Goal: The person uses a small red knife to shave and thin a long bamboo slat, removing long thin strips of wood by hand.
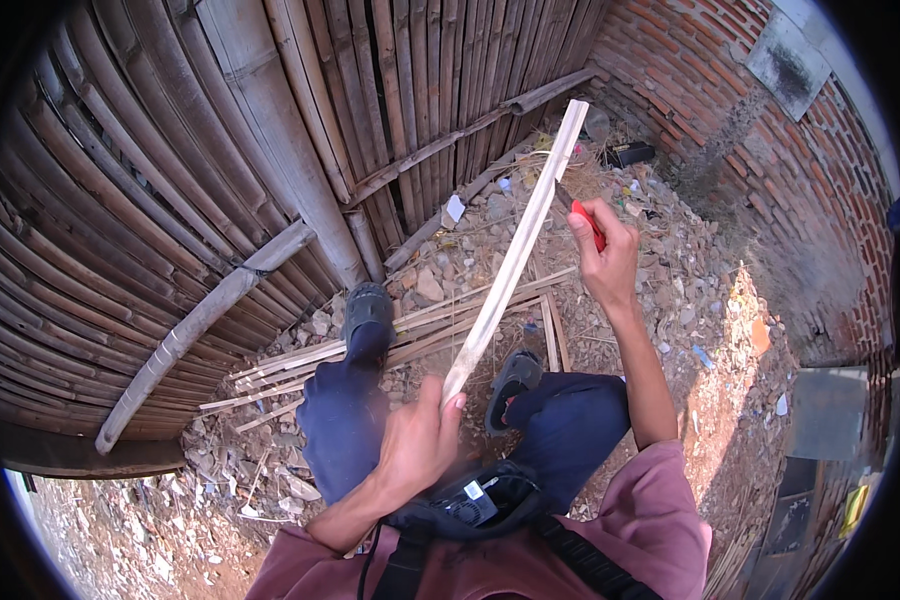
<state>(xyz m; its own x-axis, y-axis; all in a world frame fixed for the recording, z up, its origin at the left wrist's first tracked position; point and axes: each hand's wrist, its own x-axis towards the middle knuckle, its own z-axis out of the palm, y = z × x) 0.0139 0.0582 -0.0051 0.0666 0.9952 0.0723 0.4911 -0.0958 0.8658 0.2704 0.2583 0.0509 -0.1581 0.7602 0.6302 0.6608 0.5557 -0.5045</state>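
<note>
My left hand (pixel 420 436) is closed around the lower end of a long pale wooden strip (pixel 515 262), which slants up and away to the right. A groove or ridge runs along its length. In my right hand (pixel 607 250) is a knife (pixel 586 226) with a red handle, gripped in the fist. Its dark blade meets the right edge of the strip in the upper part, where a notch shows in the wood. Thin curled shavings lie behind the strip near that spot.
Several more wooden strips (pixel 440 332) lie on the rubble ground (pixel 670 300) between and beyond my shoes. A bamboo wall (pixel 150 180) with a horizontal pole rises on the left. A brick wall (pixel 710 100) stands at the right. A black object (pixel 629 154) lies in the far corner.
</note>
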